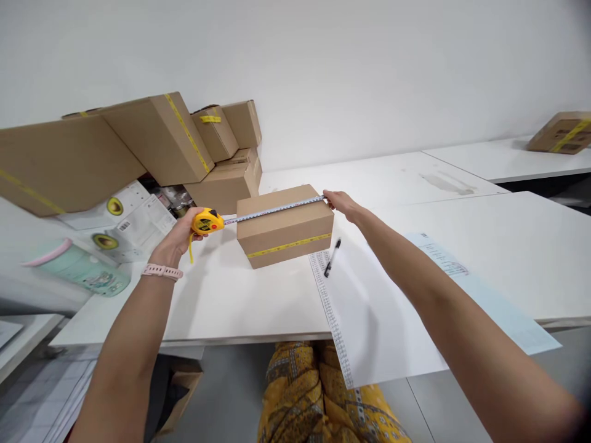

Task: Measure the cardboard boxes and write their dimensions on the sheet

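My left hand point(185, 232) is closed around a yellow tape measure point(207, 221), with its strap dangling below. From its case the metal blade point(272, 211) runs out across the top of a brown cardboard box point(285, 220). Yellow tape crosses the front face of this box. At the right end, the fingers of my right hand point(340, 202) pinch the blade's tip near the box's far right corner. A black pen point(332, 257) lies on a white spiral-bound pad point(373, 314), just right of the box.
Several cardboard boxes point(157, 135) are stacked at the back left against the wall. Below them are white cartons with avocado pictures point(115, 224) and a mint-green tumbler point(87, 267). A light-blue sheet point(484, 295) overhangs the table's front edge. Another taped box point(561, 132) sits far right.
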The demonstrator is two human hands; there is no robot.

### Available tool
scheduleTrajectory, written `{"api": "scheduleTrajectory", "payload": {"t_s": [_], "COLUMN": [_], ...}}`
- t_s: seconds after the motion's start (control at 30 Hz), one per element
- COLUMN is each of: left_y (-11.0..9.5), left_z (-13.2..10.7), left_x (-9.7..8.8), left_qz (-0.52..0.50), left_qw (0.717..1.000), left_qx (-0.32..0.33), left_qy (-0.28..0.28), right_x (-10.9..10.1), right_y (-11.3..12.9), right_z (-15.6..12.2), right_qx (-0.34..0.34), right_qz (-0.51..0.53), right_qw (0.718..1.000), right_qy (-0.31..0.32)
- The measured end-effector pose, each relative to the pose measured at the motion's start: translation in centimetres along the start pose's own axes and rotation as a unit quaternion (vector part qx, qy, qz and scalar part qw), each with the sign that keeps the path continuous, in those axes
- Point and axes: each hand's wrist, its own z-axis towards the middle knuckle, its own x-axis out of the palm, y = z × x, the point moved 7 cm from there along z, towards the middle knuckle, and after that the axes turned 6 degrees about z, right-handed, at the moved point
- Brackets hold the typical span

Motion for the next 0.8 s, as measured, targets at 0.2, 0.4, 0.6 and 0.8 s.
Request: {"api": "scheduleTrajectory", "payload": {"t_s": [0.2,0.4,0.6,0.8], "left_y": [0.0,-0.1,0.2,0.3], "left_z": [0.7,0.9,0.9,0.8], "left_x": [1.1,1.7,1.5,1.6], "left_qz": [0.000,-0.019,-0.005,-0.011], "left_qw": [1.000,0.999,0.999,0.999], "left_qx": [0.008,0.019,0.018,0.022], "left_qy": [0.020,0.031,0.030,0.029], "right_x": [2.2,3.2,3.3,3.2], "right_y": [1.4,0.0,-0.9,-0.7], "right_z": [-0.8,-0.5,0.1,-0.1], "right_qx": [-0.005,0.019,0.017,0.015], "right_qz": [-0.090,-0.027,-0.017,-0.011], "right_qw": [0.996,0.996,0.995,0.996], "right_qy": [0.020,0.077,0.094,0.092]}}
